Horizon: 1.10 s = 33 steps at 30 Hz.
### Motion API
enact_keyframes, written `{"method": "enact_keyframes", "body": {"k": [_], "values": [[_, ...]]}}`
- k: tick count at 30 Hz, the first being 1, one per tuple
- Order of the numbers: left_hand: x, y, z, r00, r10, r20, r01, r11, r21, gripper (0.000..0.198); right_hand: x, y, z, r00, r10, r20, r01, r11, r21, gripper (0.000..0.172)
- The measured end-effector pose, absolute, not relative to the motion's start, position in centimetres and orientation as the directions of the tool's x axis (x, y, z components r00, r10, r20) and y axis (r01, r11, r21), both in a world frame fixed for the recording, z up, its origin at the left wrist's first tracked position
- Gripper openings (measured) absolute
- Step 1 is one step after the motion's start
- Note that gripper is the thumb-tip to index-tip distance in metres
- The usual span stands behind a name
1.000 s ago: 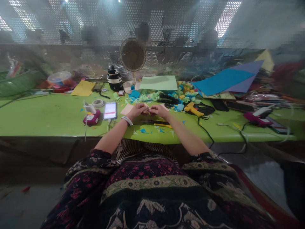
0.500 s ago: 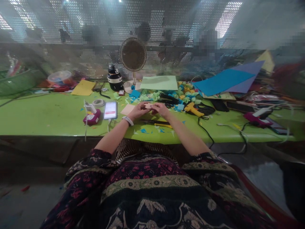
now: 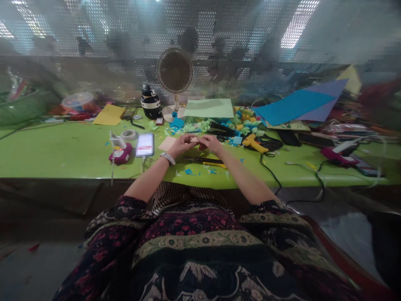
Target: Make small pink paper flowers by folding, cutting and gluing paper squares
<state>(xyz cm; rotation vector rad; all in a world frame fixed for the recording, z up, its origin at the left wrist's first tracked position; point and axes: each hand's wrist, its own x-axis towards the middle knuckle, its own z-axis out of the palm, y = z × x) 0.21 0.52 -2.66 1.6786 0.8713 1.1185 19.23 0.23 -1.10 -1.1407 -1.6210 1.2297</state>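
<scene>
A small piece of pale peach paper [image 3: 194, 139] is pinched between both hands, above the green table [image 3: 75, 150]. My left hand [image 3: 184, 144], with a white band on its wrist, is closed on the paper's left side. My right hand [image 3: 210, 143] grips its right side with thumb and fingers together. Beside my left hand lies a flat peach paper sheet [image 3: 167, 143]. Below the hands are scissors [image 3: 211, 162] with yellow-edged handles, among blue and pale paper scraps [image 3: 189, 172].
A yellow glue gun [image 3: 255, 144] with a black cord lies to the right. A lit phone [image 3: 145, 144] and a purple power socket [image 3: 120, 154] are on the left. Behind stand a fan [image 3: 174, 71], a black bottle [image 3: 151, 102] and heaped green, blue and yellow paper pieces [image 3: 200, 126].
The peach paper has tilted slightly between the fingers and shows less of its face. Both hands stay in nearly the same place.
</scene>
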Motion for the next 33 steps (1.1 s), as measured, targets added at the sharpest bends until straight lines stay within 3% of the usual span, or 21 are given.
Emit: {"method": "enact_keyframes", "body": {"k": [8,16,27,33], "values": [[0.13,0.49,-2.47,0.336,0.907,0.253,0.066,-0.291,0.954,0.047,19.26,-0.01,-0.86,-0.317,0.945,0.085,0.18,0.148,-0.973,0.051],[0.18,1.09,-2.55,0.294,0.936,0.193,0.022,-0.209,0.978,0.045,19.17,-0.09,-0.95,-0.322,0.943,0.087,0.199,0.158,-0.967,0.05],[0.11,0.87,-2.62,0.358,0.908,0.219,0.196,-0.302,0.933,0.017,19.29,0.4,-1.25,-0.256,0.958,0.129,0.223,0.188,-0.956,0.047],[0.19,0.64,-2.29,0.336,0.923,0.188,0.151,-0.249,0.957,0.012,19.3,0.38,-1.45,-0.292,0.945,0.147,0.201,0.211,-0.957,0.044]]}}
